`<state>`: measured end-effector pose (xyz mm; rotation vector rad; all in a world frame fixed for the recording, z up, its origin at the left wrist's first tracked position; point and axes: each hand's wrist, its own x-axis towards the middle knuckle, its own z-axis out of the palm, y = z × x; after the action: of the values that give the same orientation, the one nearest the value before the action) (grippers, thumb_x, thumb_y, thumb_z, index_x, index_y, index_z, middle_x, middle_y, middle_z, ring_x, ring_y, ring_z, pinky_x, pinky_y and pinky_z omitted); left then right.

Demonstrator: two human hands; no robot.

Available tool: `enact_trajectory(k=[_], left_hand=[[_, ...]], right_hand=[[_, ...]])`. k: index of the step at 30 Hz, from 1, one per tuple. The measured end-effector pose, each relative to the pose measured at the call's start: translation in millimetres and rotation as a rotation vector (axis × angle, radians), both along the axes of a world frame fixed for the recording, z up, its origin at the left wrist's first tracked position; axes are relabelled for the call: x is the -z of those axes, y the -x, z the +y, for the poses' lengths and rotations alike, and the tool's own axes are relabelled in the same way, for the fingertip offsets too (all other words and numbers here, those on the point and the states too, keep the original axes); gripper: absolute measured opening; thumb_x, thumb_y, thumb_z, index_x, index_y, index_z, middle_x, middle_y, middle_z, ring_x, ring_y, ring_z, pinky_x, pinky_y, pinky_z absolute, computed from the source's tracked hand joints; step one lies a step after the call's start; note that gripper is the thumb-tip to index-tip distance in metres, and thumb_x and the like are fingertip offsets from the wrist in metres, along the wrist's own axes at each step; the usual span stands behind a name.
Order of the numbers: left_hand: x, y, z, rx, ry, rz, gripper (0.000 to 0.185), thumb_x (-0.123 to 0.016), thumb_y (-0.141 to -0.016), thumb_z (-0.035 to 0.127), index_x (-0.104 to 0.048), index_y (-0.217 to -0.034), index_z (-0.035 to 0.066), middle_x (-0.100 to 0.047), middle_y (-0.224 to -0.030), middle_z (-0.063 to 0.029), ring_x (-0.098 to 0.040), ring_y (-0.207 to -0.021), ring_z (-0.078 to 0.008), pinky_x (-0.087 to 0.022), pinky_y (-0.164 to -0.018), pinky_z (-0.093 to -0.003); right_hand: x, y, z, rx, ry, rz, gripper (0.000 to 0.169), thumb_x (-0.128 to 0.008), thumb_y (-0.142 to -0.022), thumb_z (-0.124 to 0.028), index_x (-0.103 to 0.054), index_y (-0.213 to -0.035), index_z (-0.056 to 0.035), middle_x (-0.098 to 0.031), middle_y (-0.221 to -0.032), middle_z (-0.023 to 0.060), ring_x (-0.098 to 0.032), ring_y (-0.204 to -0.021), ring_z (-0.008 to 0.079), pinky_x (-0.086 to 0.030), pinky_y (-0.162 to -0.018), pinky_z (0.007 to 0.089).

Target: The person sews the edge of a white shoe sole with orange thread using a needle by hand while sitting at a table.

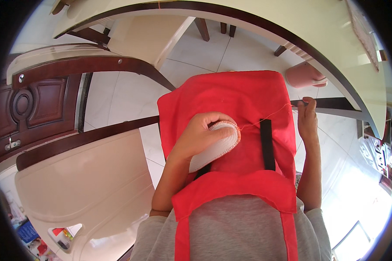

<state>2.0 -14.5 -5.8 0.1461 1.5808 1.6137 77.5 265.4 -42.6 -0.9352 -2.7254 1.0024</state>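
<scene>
My left hand grips a white shoe insole above my lap, thumb on its upper face and fingers behind it. Orange whip stitches line the insole's rounded end and part of its edge. From that end an orange thread runs up and right to my right hand. There the thumb and fingertips are pinched on the thread; a needle cannot be made out clearly. A red apron covers my lap beneath the insole, with a black strap on it to the right of the insole.
A pale table with a dark edge curves across the front and right. A cream chair with dark wooden arms stands at my left, near a brown panelled door. On the tiled floor below the table is a pink bucket.
</scene>
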Motion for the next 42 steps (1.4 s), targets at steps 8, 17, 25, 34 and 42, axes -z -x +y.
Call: enact_trajectory(k=[8, 17, 25, 34, 42], left_hand=[[7, -1, 4, -0.114, 0.076, 0.113, 0.014, -0.061, -0.075, 0.009, -0.058, -0.087, 0.001, -0.059, -0.081, -0.002, -0.054, -0.074, -0.0095, -0.043, -0.067, -0.0242], [6, -2, 5, -0.172, 0.102, 0.137, 0.012, -0.06, -0.076, 0.005, -0.057, -0.087, 0.0, -0.059, -0.081, -0.0031, -0.054, -0.075, -0.009, -0.043, -0.067, -0.0226], [6, -3, 5, -0.193, 0.096, 0.117, 0.013, -0.06, -0.076, 0.005, -0.057, -0.087, 0.0, -0.059, -0.081, -0.0037, -0.054, -0.075, -0.0097, -0.044, -0.067, -0.023], [3, -2, 6, -0.197, 0.117, 0.096, 0.013, -0.06, -0.075, 0.006, -0.058, -0.087, 0.0, -0.06, -0.08, -0.0039, -0.054, -0.075, -0.0096, -0.043, -0.067, -0.0227], [3, -2, 6, -0.196, 0.101, 0.098, 0.013, -0.061, -0.075, 0.006, -0.058, -0.087, 0.0, -0.06, -0.08, -0.0036, -0.054, -0.075, -0.0096, -0.043, -0.067, -0.0226]], right_hand=[[-68, 1, -80, -0.201, 0.615, 0.04, 0.01, -0.047, -0.086, -0.007, -0.051, -0.094, -0.002, -0.053, -0.067, 0.0061, -0.05, -0.06, 0.0109, -0.041, -0.055, 0.0246], [-51, -4, -106, -0.432, 0.576, 0.084, 0.012, -0.054, -0.082, -0.007, -0.055, -0.093, -0.0009, -0.059, -0.07, 0.0104, -0.056, -0.057, 0.0147, -0.044, -0.053, 0.0254], [-49, -4, -109, -0.448, 0.542, 0.093, 0.013, -0.054, -0.081, -0.007, -0.056, -0.092, -0.0014, -0.059, -0.071, 0.0132, -0.06, -0.059, 0.0206, -0.045, -0.053, 0.0279], [-46, -2, -110, -0.458, 0.533, 0.099, 0.013, -0.054, -0.08, -0.007, -0.055, -0.091, -0.0008, -0.06, -0.072, 0.0151, -0.061, -0.062, 0.0247, -0.046, -0.053, 0.0295], [-47, -2, -109, -0.458, 0.527, 0.095, 0.013, -0.054, -0.08, -0.007, -0.055, -0.092, -0.0006, -0.06, -0.072, 0.0152, -0.061, -0.061, 0.0248, -0.046, -0.053, 0.0298]])
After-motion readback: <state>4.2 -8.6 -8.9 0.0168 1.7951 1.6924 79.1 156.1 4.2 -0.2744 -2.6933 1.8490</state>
